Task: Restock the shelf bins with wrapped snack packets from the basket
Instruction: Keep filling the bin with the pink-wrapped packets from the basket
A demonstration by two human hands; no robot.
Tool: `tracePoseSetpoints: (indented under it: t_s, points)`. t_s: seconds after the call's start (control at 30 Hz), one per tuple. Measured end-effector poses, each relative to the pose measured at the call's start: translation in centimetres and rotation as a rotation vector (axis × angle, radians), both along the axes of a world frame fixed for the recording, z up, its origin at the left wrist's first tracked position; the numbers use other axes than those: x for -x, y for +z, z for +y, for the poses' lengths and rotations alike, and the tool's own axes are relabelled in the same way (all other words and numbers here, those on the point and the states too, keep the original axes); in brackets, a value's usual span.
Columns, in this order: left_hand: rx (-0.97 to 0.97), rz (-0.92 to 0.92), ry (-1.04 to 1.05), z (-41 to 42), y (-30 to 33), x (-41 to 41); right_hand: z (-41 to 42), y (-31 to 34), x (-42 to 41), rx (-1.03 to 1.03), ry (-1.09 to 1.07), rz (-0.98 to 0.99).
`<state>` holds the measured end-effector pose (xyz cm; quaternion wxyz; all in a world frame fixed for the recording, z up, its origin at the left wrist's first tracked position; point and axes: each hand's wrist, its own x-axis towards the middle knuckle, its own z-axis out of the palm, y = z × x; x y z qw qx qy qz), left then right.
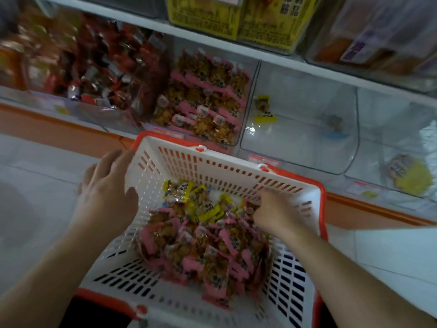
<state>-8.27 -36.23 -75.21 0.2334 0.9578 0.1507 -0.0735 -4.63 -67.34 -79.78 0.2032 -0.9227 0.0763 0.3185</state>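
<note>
Snack packets [203,242], pink- and yellow-edged

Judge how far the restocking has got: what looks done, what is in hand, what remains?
Done: the pink-packet bin looks well filled. In hand: the right hand digs among the yellow packets in the basket; its grip is unclear. The left hand hovers open by the rim. Left: the clear bin holds one yellow packet, and many pink packets remain.

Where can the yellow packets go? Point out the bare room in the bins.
The clear bin right of the pink-packet bin is nearly bare: one yellow packet at its left wall. The pink-packet bin and the red-packet bin are crowded. The right hand is in the basket.
</note>
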Motion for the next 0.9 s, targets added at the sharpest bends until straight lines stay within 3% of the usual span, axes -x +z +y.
tracePoseSetpoints:
  t_s: [0.07,0.17,0.27,0.4,0.47,0.57,0.63,0.73,0.77,0.83,0.9]
  points:
    - [0.11,0.083,0.013,0.3,-0.3,0.7,-0.1,-3.0,1.1,0.019,0.001,0.053]
    - [0.125,0.08,0.008,0.6,-0.5,0.7,-0.6,-7.6,2.2,0.119,-0.02,0.111]
    - [0.155,0.098,0.005,0.9,-0.3,0.6,-0.8,-10.0,2.5,0.137,-0.037,0.016]
    - [0.205,0.136,0.026,1.2,-0.4,0.3,0.2,-8.8,2.5,0.15,0.089,-0.111]
    - [0.122,0.068,0.021,0.8,-0.2,0.0,0.8,-7.3,2.0,0.129,0.101,-0.134]
    - [0.051,-0.108,-0.088,-1.2,0.9,0.1,2.5,-2.9,1.2,-0.07,0.098,-0.208]
    - [0.289,-0.01,0.037,-3.2,2.0,-0.2,4.0,1.2,1.2,-0.222,0.108,-0.288]
    - [0.983,0.331,0.374,-5.6,3.6,-1.1,5.7,6.0,2.4,-0.368,0.16,-0.513]
    - [1.119,0.365,0.404,-5.9,3.9,-1.4,6.1,6.7,2.6,-0.347,0.209,-0.572]
    - [1.276,0.329,0.372,-6.1,4.1,-1.6,6.4,6.7,2.7,-0.302,0.284,-0.632]
    - [1.309,0.254,0.342,-5.9,3.8,-1.9,6.2,6.6,2.0,-0.343,0.299,-0.605]
